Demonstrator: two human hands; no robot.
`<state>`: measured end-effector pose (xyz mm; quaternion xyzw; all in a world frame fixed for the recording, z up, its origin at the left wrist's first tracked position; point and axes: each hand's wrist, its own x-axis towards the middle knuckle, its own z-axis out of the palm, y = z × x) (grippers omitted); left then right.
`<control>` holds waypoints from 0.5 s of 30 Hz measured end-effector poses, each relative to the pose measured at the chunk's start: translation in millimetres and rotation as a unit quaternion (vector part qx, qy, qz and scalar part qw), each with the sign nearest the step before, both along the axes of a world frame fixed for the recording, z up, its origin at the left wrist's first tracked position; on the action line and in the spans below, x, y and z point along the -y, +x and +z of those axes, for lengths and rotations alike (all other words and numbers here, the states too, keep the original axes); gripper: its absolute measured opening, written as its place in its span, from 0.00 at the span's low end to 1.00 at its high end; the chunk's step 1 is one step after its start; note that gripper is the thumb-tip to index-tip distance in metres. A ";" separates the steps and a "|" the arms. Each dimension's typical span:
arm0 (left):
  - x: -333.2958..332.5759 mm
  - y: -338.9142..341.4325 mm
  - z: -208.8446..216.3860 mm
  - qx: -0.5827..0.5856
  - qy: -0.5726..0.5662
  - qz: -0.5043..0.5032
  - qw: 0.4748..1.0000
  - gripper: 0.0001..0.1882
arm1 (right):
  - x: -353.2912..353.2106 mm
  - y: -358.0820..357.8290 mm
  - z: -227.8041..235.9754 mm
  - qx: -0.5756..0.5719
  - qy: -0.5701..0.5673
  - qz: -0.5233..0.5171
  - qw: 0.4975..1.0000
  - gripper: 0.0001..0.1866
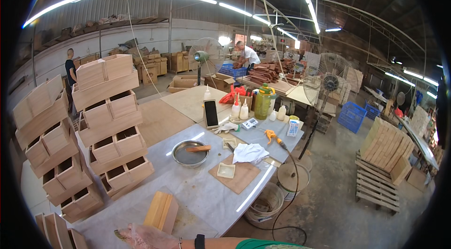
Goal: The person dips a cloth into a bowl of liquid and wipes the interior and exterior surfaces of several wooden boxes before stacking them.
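My right hand point(152, 237), in a thin clear glove, reaches leftward along the lower edge, with a dark band on the wrist and a green sleeve behind. Its fingers close around something small and greenish that I cannot make out. Just beyond the hand, a wooden block-like piece point(159, 209) with a light top lies tilted on a board on the grey table point(197, 188). My left hand is out of view. Farther up the table are a metal bowl point(190, 160) with a brown wooden strip point(199, 148) across it and a white cloth point(250, 153).
Tall stacks of divided wooden boxes point(112, 108) stand on the left. Beyond the bowl are a phone point(211, 114), squeeze bottles point(244, 109), a green jug point(264, 101) and an orange air gun point(270, 136) with a hose. Buckets point(265, 202) and a fan point(330, 83) stand to the right.
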<state>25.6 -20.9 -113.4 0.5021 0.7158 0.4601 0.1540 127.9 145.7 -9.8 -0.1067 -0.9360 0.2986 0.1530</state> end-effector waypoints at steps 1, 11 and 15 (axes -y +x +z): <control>-0.4 0.1 -0.2 0.000 0.000 0.000 1.000 0.32 | 1.3 1.8 4.2 -0.101 0.035 -0.017 0.994 0.22; -0.2 -0.3 1.4 0.000 0.001 -0.001 1.000 0.33 | 6.0 8.2 24.7 -0.134 -0.066 -0.033 0.988 0.18; -0.1 -0.1 1.3 0.000 0.000 0.001 1.000 0.33 | 3.8 11.2 24.1 -0.200 0.007 -0.021 0.980 0.20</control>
